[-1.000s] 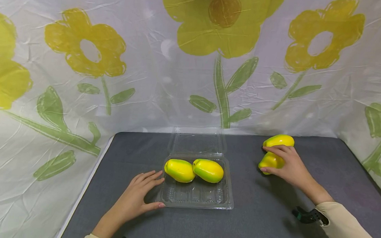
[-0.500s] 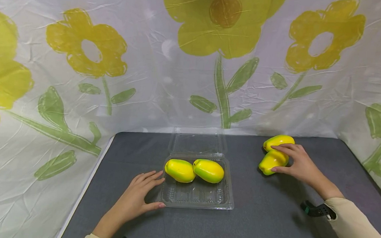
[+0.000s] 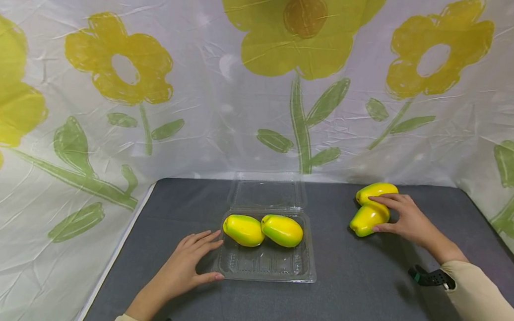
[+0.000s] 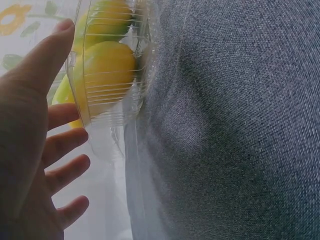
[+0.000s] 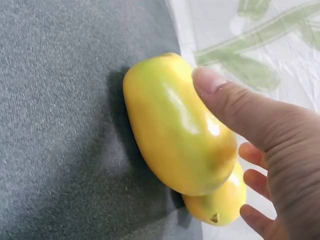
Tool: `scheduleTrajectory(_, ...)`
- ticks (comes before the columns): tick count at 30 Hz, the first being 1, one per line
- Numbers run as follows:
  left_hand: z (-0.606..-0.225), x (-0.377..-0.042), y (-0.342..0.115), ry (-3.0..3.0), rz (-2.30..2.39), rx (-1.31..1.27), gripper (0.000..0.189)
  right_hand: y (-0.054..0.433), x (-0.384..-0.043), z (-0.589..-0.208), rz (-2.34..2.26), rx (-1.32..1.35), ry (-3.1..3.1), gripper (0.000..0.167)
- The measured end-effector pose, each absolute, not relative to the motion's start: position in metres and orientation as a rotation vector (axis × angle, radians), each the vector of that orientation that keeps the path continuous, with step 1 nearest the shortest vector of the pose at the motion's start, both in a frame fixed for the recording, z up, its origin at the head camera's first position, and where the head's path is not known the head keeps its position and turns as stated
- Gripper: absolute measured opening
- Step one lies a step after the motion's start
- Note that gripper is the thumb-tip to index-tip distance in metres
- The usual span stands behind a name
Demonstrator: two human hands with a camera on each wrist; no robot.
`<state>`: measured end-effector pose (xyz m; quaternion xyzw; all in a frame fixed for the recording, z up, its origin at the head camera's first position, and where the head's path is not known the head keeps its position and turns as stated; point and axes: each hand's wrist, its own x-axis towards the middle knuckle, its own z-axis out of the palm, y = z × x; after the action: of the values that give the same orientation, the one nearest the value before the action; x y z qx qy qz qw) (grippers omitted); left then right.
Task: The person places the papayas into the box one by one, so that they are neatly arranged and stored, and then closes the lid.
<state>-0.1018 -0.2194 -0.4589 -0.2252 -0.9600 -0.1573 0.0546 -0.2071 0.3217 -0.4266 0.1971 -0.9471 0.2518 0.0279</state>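
Observation:
In the head view, a clear plastic clamshell box (image 3: 267, 270) lies with its lid folded back and holds two yellow-green, papaya-like fruits (image 3: 243, 230) side by side. My left hand (image 3: 182, 264) is at the box's left side with fingers spread, fingertips and thumb right at its rim (image 4: 75, 65). At the right, my right hand (image 3: 407, 218) reaches over a similar nearer fruit (image 3: 366, 220) on the table. Its thumb is at one edge of that fruit (image 5: 175, 125) in the right wrist view, the other fingers extended loosely beyond. A farther fruit (image 3: 375, 191) lies just behind.
A dark grey cloth covers the table (image 3: 318, 309). Behind it hangs a white curtain (image 3: 195, 141) printed with yellow flowers, close to the table's back edge. The box's transparent lid (image 3: 265, 193) lies toward that edge.
My right hand has slid a little to the right along the nearer fruit, so more of that fruit shows. My left hand and the box stay in place.

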Motion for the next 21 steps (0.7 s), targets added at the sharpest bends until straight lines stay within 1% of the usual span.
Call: scheduleTrajectory(21, -0.459, -0.102, -0.220, -2.943, -0.487, -0.680, 0.082, 0.328, -0.220, -0.429, 0.639, 0.724, -3.017, 0.083)
